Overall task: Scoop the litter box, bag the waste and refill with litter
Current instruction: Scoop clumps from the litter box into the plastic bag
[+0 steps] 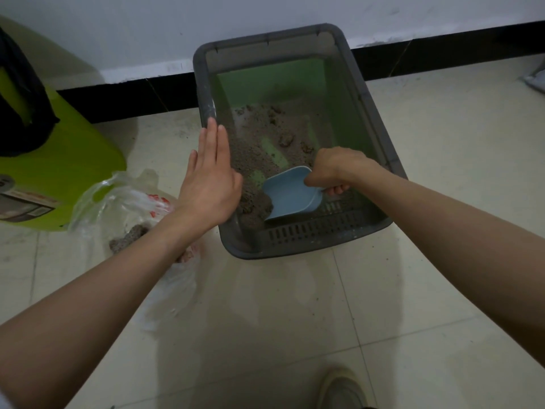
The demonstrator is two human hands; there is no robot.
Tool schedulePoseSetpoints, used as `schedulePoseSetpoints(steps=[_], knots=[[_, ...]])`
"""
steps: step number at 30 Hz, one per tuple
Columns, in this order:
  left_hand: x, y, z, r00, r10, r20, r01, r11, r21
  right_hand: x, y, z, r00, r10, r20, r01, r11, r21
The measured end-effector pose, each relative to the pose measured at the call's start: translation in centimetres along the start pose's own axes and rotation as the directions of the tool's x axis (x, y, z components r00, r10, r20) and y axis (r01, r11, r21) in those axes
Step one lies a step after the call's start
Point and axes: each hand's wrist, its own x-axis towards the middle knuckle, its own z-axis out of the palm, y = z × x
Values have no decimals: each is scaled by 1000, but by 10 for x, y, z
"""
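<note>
Your right hand [333,169] clenches smooth blue plastic scoop [290,193] in grainy litter [259,149]; your left hand [209,178] flat, fingers straight, at grey rectangular box's [374,119] 9 o'clock rim.

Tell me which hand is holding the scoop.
The right hand grips the blue scoop inside the litter box; the left hand lies flat and holds nothing.

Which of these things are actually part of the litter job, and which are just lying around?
Part of the job: litter box, blue scoop, clumped litter, plastic bag with waste.

Just there: green container, dark cloth on it, shoe.
</note>
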Motion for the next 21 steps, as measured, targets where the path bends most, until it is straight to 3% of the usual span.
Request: schedulePoseSetpoints(steps=[17,21], knots=[[-1,3,-1,1000,8,-6,-8,1000,-22,26,-8,9,996,-85,6,83,988,131],[-1,2,-1,1000,13,-10,-14,1000,-22,36,-14,19,980,-143,-141,156,984,85]])
